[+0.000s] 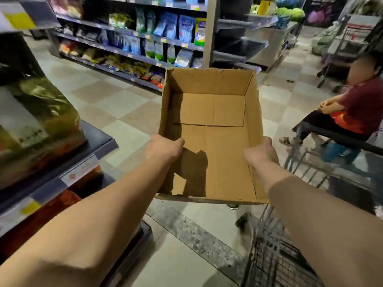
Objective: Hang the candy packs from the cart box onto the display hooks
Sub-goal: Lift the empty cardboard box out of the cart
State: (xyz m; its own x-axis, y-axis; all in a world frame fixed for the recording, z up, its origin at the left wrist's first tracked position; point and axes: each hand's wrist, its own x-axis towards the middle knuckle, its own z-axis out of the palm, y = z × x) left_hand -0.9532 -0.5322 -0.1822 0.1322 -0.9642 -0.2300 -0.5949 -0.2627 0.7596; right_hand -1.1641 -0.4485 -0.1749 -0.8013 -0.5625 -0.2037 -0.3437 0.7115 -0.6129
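Above the tiled aisle floor (116, 104), empty cardboard box (209, 112) between both hands, fingers curled around its side walls.

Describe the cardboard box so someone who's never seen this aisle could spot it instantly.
Start at the checkered floor in front of the snack shelves. The cardboard box is held above it, mid-frame, with the left hand and right hand gripping its side walls. It is the only open-topped brown carton, and it is empty.

The tiled floor (116, 104) carries shelving units: a far shelf (128, 32) stacked with snack bags (186, 27), and a near shelf (62, 162) at the left edge bearing a large green bag (41, 112). A wire cart (275, 255) stands at the floor's right edge.
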